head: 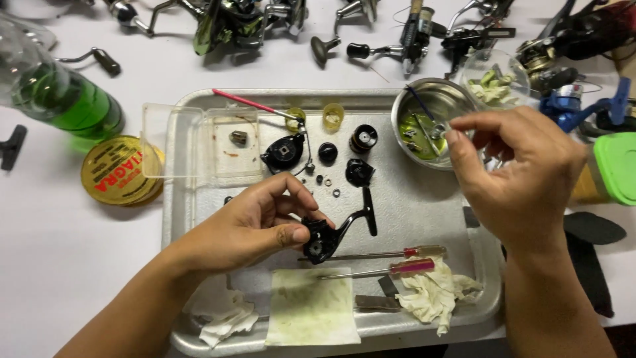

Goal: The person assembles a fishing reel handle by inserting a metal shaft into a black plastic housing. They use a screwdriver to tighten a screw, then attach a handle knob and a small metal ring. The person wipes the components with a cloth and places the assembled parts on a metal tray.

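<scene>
At the far left I see a green bottle beside a round yellow tin. On the metal tray, my left hand pinches the black reel body near the two screwdrivers. Further right, my right hand pinches a small metal part over the steel bowl.

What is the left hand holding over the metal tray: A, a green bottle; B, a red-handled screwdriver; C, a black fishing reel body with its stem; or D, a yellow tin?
C: the left hand grips the black fishing reel body above the metal tray, while both red-handled screwdrivers lie untouched on the tray.
</scene>
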